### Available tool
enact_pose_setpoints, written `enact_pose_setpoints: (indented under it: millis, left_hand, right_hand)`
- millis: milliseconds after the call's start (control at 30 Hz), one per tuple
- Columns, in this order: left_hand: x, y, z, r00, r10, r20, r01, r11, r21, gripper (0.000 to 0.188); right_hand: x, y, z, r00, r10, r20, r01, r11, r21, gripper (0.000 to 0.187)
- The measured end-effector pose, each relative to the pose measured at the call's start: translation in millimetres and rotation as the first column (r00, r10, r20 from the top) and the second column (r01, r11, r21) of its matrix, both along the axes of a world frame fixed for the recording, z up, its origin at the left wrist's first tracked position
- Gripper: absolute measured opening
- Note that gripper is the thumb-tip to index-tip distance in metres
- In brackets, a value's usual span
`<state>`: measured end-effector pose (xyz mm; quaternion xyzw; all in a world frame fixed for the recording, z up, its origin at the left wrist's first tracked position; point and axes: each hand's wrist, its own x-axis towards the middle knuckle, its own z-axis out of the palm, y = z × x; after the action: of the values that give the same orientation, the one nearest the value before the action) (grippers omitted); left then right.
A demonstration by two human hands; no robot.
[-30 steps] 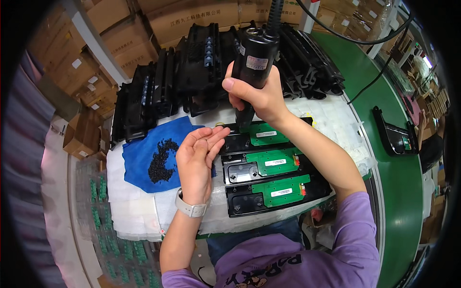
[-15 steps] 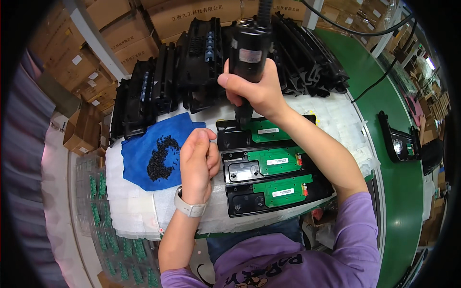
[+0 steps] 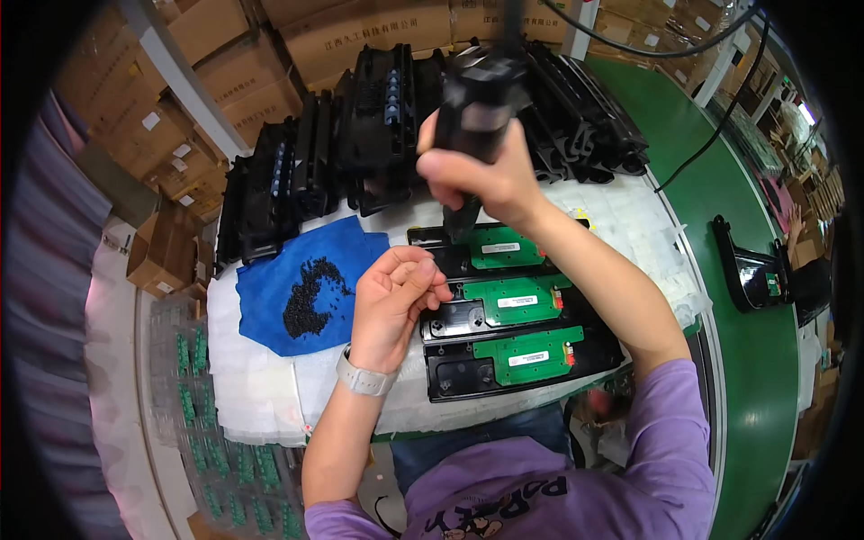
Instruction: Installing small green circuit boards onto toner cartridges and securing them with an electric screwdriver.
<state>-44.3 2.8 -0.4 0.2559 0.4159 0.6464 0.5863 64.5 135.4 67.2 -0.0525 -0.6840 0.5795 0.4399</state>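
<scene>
My right hand point(image 3: 493, 180) is wrapped round a black electric screwdriver point(image 3: 475, 103), held upright and blurred by motion. Its lower end is over the left part of the farthest black plastic panel point(image 3: 430, 237). That panel carries a green circuit board point(image 3: 490, 261). Two similar panels lie nearer me, with the middle board point(image 3: 517, 312) and the nearest board point(image 3: 504, 371). My left hand point(image 3: 387, 310) has its thumb and fingers pinched together beside the left ends of the far and middle panels; anything between them is too small to make out. Small black screws point(image 3: 306, 306) lie heaped on a blue cloth point(image 3: 261, 301).
Black plastic assemblies point(image 3: 373, 117) line the back of the white-padded table point(image 3: 612, 220). A green work surface point(image 3: 751, 378) runs along the right, bearing another black part point(image 3: 733, 261). Trays of green boards point(image 3: 216, 450) stand lower left. Cardboard boxes point(image 3: 360, 36) are stacked behind.
My left hand has moved right from beside the cloth to the panels' left ends, its pinched fingers now turned right. The screwdriver has shifted slightly right, staying over the far panel.
</scene>
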Motion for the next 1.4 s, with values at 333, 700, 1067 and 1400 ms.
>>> enact_pose_setpoints:
  millis: [333, 700, 1067, 1400]
  left_hand:
    - [9.8, -5.4, -8.2, 0.987, -0.108, -0.115, 0.115, 0.992, 0.053, 0.012]
    - [12.0, -5.6, -10.2, 0.906, -0.215, -0.365, 0.248, 0.968, 0.046, 0.018]
    - [26.9, -7.6, -4.1, 0.898, -0.139, -0.418, 0.149, 0.989, -0.008, 0.016]
    - [15.4, -2.2, -7.4, 0.977, 0.013, -0.214, 0.009, 0.995, 0.097, 0.019]
  right_hand:
    - [57.7, -28.9, 21.8, 0.837, 0.170, -0.521, -0.305, 0.934, -0.185, 0.019]
    - [69.8, -33.4, 4.8, 0.860, 0.189, -0.475, -0.287, 0.947, -0.143, 0.025]
    - [73.0, -35.2, 7.4, 0.882, -0.044, -0.469, -0.169, 0.900, -0.402, 0.018]
    - [63.7, -24.7, -9.4, 0.994, -0.113, -0.006, 0.111, 0.981, -0.161, 0.022]
